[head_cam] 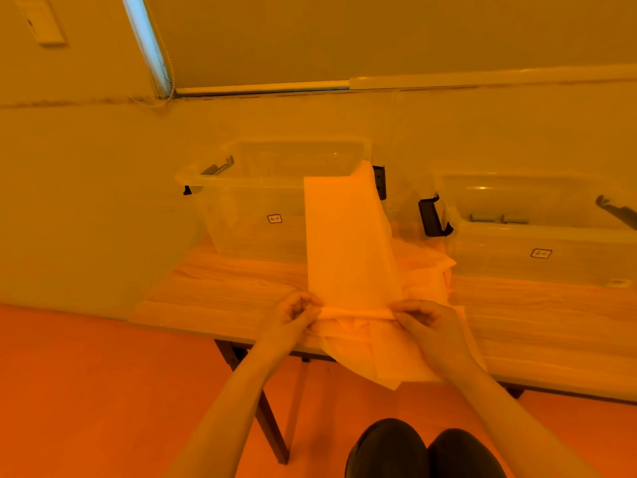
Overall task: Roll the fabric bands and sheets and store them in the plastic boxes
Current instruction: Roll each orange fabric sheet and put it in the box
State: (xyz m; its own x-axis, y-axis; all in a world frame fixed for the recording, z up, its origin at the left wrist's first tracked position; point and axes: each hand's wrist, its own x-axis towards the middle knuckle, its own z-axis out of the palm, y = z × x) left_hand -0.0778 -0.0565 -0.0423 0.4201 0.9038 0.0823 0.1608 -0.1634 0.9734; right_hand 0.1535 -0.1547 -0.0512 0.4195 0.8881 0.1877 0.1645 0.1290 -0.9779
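Dark-trousered knees (425,450) sat lowest in the view, and above them both forearms reached to the near edge of the wooden table (220,294). Left hand (293,313) and right hand (422,317) each had their fingers curled and pinching one end of a thin rolled hem at the bottom of a long fabric band (344,236), which ran away from the hands, up and over the front wall of the left clear plastic box (255,208) with its far end draped on that box's rim beside a black latch (379,182). Beneath the roll lay a loose heap of further fabric sheets (375,353), part of it hanging off the table edge toward the floor. A second clear plastic box (537,250) stood to the right, well apart from the hands. By my reading the rolling had barely begun (only a slim first turn showed). The roll could go crooked if one hand turned faster than the other, and the band's far end might snag on the latch or tug the light box as the band was drawn in. The roll might also catch a layer of the heap beneath, and the overhanging sheets might slide off to the floor if dragged.
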